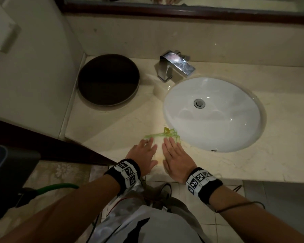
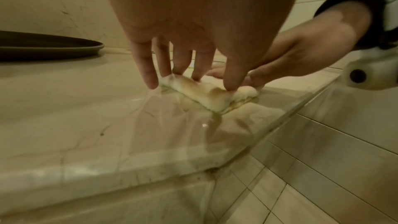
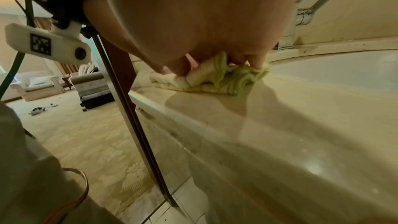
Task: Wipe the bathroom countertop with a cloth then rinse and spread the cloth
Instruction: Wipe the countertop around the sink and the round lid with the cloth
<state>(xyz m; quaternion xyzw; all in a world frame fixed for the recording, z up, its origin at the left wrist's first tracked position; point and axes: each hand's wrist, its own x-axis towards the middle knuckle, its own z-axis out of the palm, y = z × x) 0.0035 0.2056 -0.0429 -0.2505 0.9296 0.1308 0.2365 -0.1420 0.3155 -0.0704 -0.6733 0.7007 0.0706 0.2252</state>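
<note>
Cloth (image 3: 217, 76) bunched green, right-wrist view only

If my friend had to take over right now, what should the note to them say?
Left hand: flat, fingers straight, pressing on the cloth.
Right hand: flat on the cloth too, beside the left.
The cloth, pale with green edges, lies on the countertop at the front edge, touching the sink rim, still bunched at its far side.
Faucet shows no water running.
Whether wiping and rinsing are done cannot be told.
Left: smooth the cloth fully flat.
</note>
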